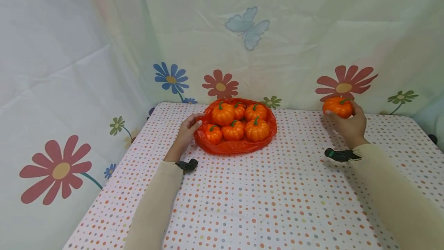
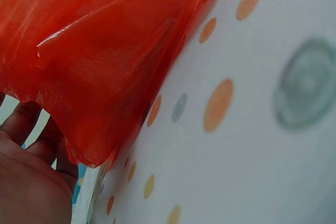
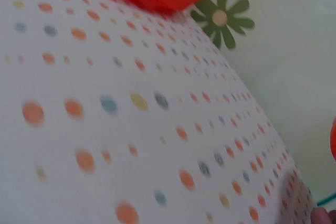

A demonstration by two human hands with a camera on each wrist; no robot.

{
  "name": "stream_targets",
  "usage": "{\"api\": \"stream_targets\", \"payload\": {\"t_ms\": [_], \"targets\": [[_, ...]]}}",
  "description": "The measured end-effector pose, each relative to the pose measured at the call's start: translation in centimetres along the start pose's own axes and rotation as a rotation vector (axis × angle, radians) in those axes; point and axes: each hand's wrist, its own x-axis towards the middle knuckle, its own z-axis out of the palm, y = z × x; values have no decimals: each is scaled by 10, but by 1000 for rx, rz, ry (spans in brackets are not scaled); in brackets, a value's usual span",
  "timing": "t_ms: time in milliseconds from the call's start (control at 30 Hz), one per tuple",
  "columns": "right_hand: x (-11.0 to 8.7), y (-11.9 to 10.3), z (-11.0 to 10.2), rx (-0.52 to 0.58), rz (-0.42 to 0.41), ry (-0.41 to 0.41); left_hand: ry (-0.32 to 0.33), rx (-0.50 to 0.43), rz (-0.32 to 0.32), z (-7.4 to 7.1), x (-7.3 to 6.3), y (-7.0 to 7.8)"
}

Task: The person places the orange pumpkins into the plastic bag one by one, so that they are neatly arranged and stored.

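A red plastic bag (image 1: 236, 149) lies with its mouth open at the back middle of the table, holding several small orange pumpkins (image 1: 256, 129) with green stems. My left hand (image 1: 187, 131) is at the bag's left rim, finger and thumb pinching the plastic. In the left wrist view, red plastic (image 2: 105, 66) hides the fingertips of the left hand (image 2: 31, 166). Off to the right, my right hand (image 1: 351, 125) grips another orange pumpkin (image 1: 335, 107) near the table's back edge. Only a sliver of that pumpkin (image 3: 333, 141) shows in the right wrist view.
A white cloth with coloured dots covers the table (image 1: 239, 200). Behind it hangs a pale curtain (image 1: 295, 49) printed with flowers and a butterfly, which also runs along the left side. Dark cameras (image 1: 187, 165) are strapped on both wrists.
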Motion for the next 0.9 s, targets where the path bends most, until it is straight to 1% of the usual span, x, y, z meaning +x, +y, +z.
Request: {"api": "stream_targets", "payload": {"t_ms": [133, 267, 400, 500, 633, 733, 800, 900], "targets": [[-5, -9, 12, 11, -4, -55, 2, 0, 1, 0, 0, -1], [-7, -18, 24, 42, -34, -114, 0, -15, 0, 0, 0, -1], [2, -10, 38, 21, -85, -128, 0, -24, -3, 1, 1, -1], [16, 5, 49, 7, -119, -127, 4, -27, -11, 1, 1, 0], [29, 19, 63, -16, -155, -119, 7, -28, -17, 1, 0, 0], [30, 20, 71, -36, -173, -126, 6, -27, -14, 1, 0, 1], [24, 13, 75, -36, -189, -138, 7, -20, -12, 2, 0, 2], [-4, -24, 72, -16, -192, -187, 8, -9, -12, 2, 0, 2]]}}
